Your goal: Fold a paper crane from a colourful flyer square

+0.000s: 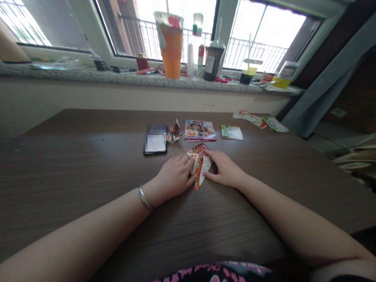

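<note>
A printed sheet of paper (199, 166), folded to a narrow point at its near end, lies on the brown table between my hands. From the left, my left hand (178, 174) holds the folded paper's edge under its fingertips and thumb; a silver bangle is on that wrist. My right hand (225, 167) grips the right edge, index finger higher up and thumb lower down. Just beyond is a folded paper crane (174, 132), touching or close beside a phone (155, 145) with a lit, blurred screen. A stack of colourful printed flyers (200, 130) sits behind the folded paper.
Right of the flyers lies a small stack of green-and-white paper (232, 132). More paper strips (254, 118) are at the table's far right. Along the granite windowsill (123, 78) stand a tall orange cup (170, 49), a dark drink cup (214, 60) and several bottles. A grey curtain (320, 86) hangs right.
</note>
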The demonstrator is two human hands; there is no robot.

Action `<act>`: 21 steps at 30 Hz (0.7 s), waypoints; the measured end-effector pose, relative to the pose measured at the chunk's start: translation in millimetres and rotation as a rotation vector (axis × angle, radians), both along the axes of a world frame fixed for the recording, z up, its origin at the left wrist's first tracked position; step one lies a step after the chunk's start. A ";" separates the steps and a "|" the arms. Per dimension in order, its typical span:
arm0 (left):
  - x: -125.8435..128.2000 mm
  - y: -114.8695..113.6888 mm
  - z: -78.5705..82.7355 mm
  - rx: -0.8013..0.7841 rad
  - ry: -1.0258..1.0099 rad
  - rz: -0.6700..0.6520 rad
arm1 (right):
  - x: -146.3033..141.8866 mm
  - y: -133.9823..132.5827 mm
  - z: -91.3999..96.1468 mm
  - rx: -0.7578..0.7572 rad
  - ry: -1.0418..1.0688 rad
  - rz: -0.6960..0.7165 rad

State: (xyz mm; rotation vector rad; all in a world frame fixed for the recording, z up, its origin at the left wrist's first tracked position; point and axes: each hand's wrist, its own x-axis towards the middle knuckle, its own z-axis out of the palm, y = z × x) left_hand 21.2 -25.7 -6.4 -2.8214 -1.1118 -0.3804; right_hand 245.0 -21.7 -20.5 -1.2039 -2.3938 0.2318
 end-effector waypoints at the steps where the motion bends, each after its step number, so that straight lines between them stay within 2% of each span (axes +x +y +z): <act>1: 0.5 -0.6 -0.5 0.007 0.000 0.000 | 0.1 0.1 0.2 -0.001 0.015 0.007; 6: -0.1 -1.9 -0.8 0.020 0.017 -0.008 | 2.6 0.7 1.0 0.001 0.151 0.028; 11: -1.7 -1.7 -0.1 0.018 0.009 -0.016 | 6.5 2.0 1.9 -0.032 0.276 -0.030; 17: -2.6 -1.1 1.2 -0.013 -0.014 -0.028 | 10.7 2.0 3.9 -0.069 0.317 -0.042; 21: -2.4 -0.9 2.4 -0.022 -0.010 -0.019 | 13.5 2.0 6.1 -0.048 0.251 -0.083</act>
